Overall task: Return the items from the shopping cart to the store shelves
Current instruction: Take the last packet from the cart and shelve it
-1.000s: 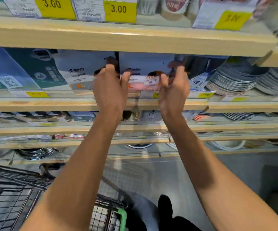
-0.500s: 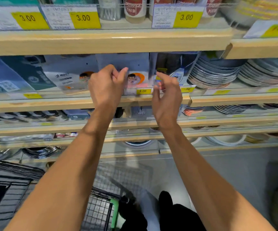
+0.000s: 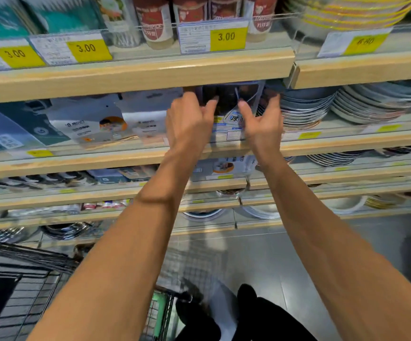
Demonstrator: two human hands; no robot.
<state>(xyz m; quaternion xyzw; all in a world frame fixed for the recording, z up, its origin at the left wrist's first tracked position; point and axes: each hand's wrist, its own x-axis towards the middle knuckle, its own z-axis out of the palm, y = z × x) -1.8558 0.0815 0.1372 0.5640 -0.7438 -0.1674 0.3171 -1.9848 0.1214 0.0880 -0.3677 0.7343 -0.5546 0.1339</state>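
Observation:
On the middle shelf [image 3: 101, 160] a dark package with a white label [image 3: 231, 107] stands upright just under the shelf board above. My left hand [image 3: 189, 121] grips its left edge, thumb on the front and fingers curled at the top corner. My right hand [image 3: 263, 124] is at the package's right side with its thumb up against the front and its fingers loosely spread past the edge. White packages with a child's picture [image 3: 106, 125] lean on the shelf to the left. The black wire shopping cart [image 3: 27, 279] is at the lower left; its contents are hidden.
Stacks of plates [image 3: 307, 112] fill the shelf right of the package, with more plates [image 3: 376, 102] beyond. Bottles and yellow 3.00 price tags [image 3: 226, 36] line the shelf above. Lower shelves hold bowls and packets. The cart's green handle [image 3: 160, 308] is by my legs.
Both hands left the white and pink package, which now rests on the shelf, and moved right to the dark package. The view has shifted right and slightly up.

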